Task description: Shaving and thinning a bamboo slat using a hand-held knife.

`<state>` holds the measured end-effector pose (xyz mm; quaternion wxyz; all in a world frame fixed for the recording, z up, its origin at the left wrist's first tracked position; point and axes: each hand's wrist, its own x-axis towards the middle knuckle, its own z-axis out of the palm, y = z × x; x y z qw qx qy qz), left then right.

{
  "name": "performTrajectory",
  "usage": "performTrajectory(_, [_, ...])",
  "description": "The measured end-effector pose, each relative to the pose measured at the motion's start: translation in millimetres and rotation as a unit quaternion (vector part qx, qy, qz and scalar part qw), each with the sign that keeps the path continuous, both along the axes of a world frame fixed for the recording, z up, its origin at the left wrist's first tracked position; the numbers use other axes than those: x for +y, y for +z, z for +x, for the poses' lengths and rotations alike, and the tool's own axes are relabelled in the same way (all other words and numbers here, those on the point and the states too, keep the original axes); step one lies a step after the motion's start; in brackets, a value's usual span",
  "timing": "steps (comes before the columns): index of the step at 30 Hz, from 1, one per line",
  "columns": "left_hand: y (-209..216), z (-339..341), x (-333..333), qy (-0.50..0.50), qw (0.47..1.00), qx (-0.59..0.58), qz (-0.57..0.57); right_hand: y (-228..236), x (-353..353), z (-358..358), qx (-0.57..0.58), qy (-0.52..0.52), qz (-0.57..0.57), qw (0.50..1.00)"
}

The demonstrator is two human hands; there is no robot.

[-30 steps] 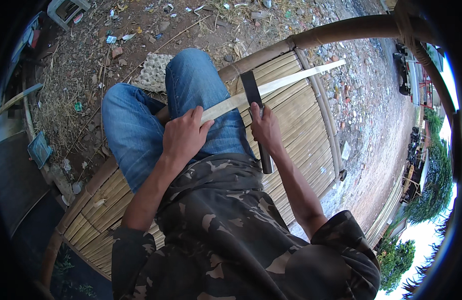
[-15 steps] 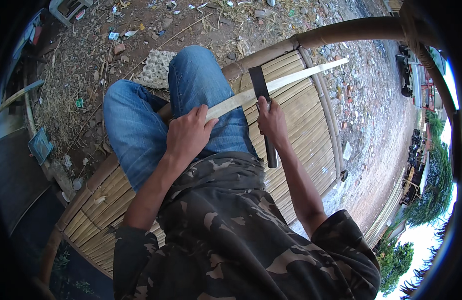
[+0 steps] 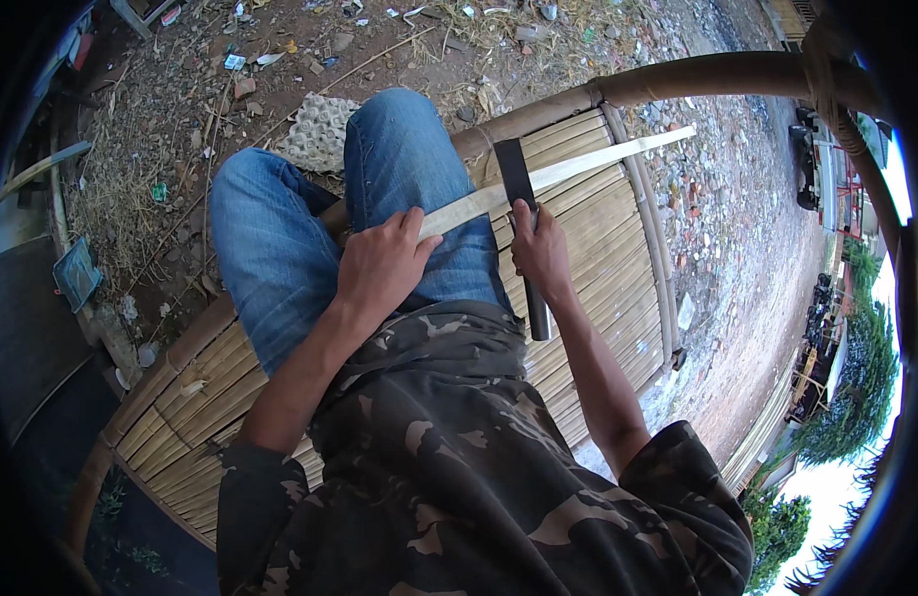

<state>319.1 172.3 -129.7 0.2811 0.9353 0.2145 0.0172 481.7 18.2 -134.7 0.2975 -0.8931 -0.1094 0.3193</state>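
A long pale bamboo strip (image 3: 598, 158) slants across my right thigh and out over the slatted bamboo bench. Its near end is under the fingers of my left hand (image 3: 384, 263), which is closed on it above my lap. My right hand (image 3: 541, 250) is wrapped round a large knife (image 3: 513, 171). The knife's broad dark blade crosses the strip just right of my knee. Below my fist, its round handle (image 3: 539, 320) points back toward me. Whether the edge bites into the strip, I cannot tell.
I sit on a bamboo-slat bench (image 3: 603, 253) framed by a thick curved pole (image 3: 707, 82). A grey egg tray (image 3: 318, 132) lies on the littered ground beyond my knees. At the left stands a teal plastic piece (image 3: 77, 274). Stones and scraps cover the ground to the right.
The view has shifted slightly. My left hand and the blade are a little closer together along the strip; both grips stay the same.
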Motion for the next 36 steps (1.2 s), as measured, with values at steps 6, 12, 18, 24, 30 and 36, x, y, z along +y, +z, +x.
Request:
performTrajectory(6, [1, 1, -4, 0.024, 0.999, -0.017, -0.022, -17, -14, -21, -0.122, 0.080, 0.012, 0.989])
performTrajectory(12, [2, 3, -3, 0.028, 0.999, -0.018, -0.030, -35, -20, -32, -0.126, 0.088, 0.017, 0.988])
performTrajectory(18, [3, 3, 0, 0.028, 0.999, -0.018, -0.030, -7, -9, -6, 0.030, 0.000, 0.023, 0.999])
performTrajectory(24, [-1, 1, 1, 0.020, 1.000, -0.009, -0.022, 11, 3, -15, 0.074, -0.023, -0.004, 0.997])
performTrajectory(30, [5, 3, -2, 0.009, 0.999, 0.016, -0.026, -23, -20, -29, -0.069, 0.064, 0.031, 0.995])
performTrajectory(36, [4, 4, -2, 0.013, 0.999, 0.013, -0.026, -4, -18, -36, -0.054, 0.103, -0.014, 0.993])
